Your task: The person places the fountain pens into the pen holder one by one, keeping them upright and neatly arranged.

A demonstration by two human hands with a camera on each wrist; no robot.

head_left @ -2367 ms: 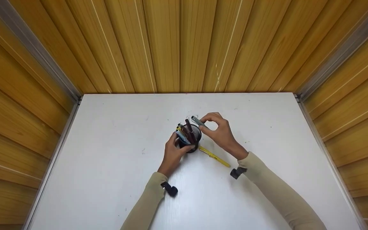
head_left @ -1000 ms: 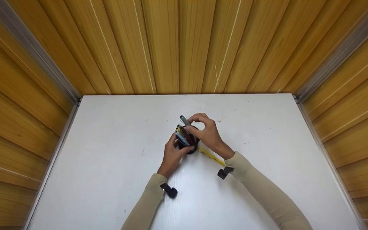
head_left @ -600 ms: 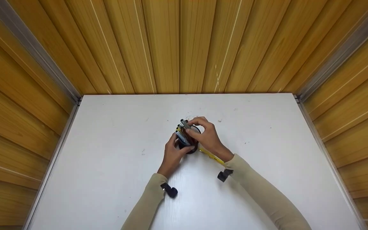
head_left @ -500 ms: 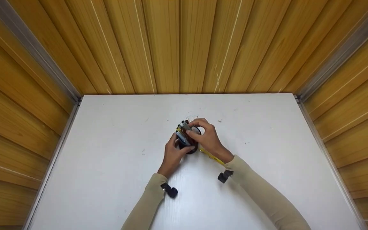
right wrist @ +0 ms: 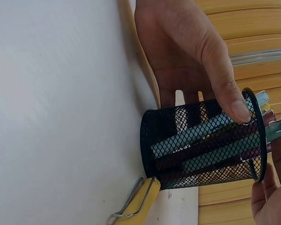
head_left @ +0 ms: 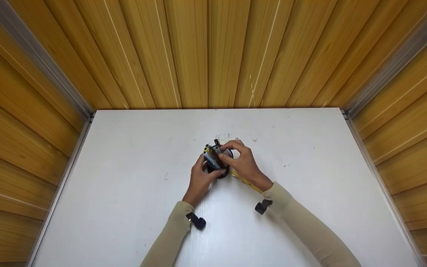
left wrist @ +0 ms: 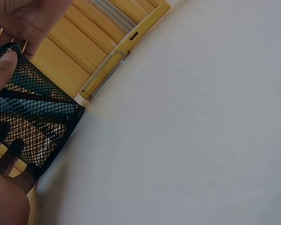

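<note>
My left hand [head_left: 200, 178] grips a black mesh pen cup [right wrist: 210, 178], which stands on the white table, the thumb across its wall near the rim. Several pens lean inside the cup, among them a light blue pen [head_left: 210, 160] and dark red ones. Thumb and index finger of my right hand [head_left: 245, 161] pinch the top of a grey-green pen [right wrist: 275, 131]; through the mesh its shaft shows well down in the cup. A yellow pen [left wrist: 124, 49] with a wire clip lies on the table by the cup's base, partly under my right wrist in the head view.
The white table [head_left: 132, 167] spreads out on all sides of the cup. Wood-patterned panels [head_left: 191, 55] rise at the back and both sides. A small black camera [head_left: 197, 221] is strapped to each wrist.
My right hand has brought the grey-green pen leftward over the cup and lowered it in among the other pens. The left hand has kept its grip on the pen cup.
</note>
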